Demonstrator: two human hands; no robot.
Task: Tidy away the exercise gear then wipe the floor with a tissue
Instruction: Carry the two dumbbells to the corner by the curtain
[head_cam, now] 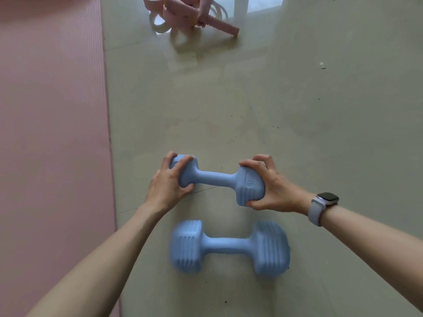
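On the tiled floor, both hands grip one blue dumbbell (219, 178) by its ends
Left hand (168, 183) curls round the left head, right hand (272, 184) clasps the right; second blue dumbbell (229, 247) lies nearer, pink mat (52, 133) left, pink resistance bands (190, 16) beyond

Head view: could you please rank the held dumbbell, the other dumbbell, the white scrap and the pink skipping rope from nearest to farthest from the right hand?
1. Held dumbbell: the right hand grips its right end.
2. Other dumbbell: on the floor, below the hand.
3. White scrap: up and right on the floor.
4. Pink skipping rope: top of the frame, by the mat.
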